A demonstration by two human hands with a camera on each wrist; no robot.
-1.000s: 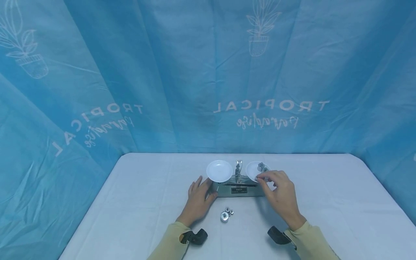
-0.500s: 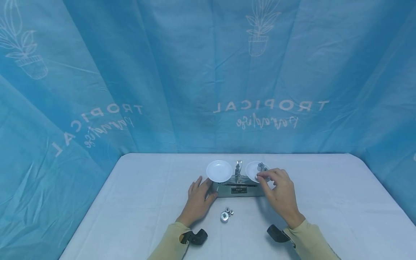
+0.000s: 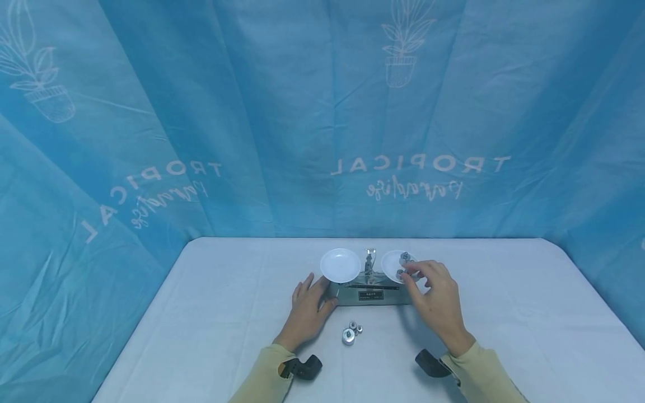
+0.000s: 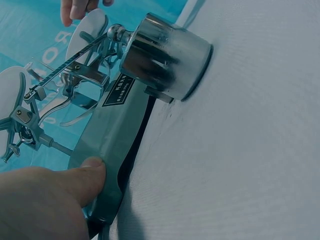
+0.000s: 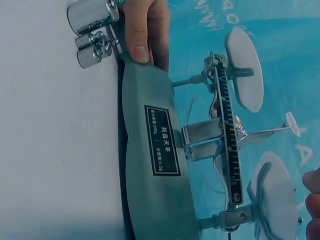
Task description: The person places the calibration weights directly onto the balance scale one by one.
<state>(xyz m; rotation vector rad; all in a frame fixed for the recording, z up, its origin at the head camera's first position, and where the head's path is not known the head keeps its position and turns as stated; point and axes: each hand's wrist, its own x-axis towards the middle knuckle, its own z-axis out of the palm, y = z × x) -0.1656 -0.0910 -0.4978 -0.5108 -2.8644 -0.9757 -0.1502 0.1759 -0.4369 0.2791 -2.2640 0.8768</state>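
Observation:
A green-based balance scale (image 3: 347, 296) stands on the table, its left pan (image 3: 340, 265) bare. My left hand (image 3: 304, 310) holds the left end of the base, thumb (image 4: 92, 172) on the front face and fingers behind. On the right pan (image 3: 390, 262) are several metal weights: one (image 3: 405, 257) towards the back and a small one (image 3: 400, 273) at the front. Right beside that small one are my right hand's (image 3: 435, 299) thumb and index fingertips, parted, with nothing between them. This hand partly hides the pan; only its fingertips (image 5: 313, 205) show in the right wrist view.
Several more weights stand on the white tablecloth (image 3: 242, 324) in front of the scale, a large one (image 3: 348, 336) with smaller ones (image 3: 353, 325) beside it. A blue printed curtain (image 3: 302, 112) hangs behind the table and along its sides.
My right thumb and index finger have let go of the small weight at the front of the right pan and shifted slightly right. The left hand stays on the base.

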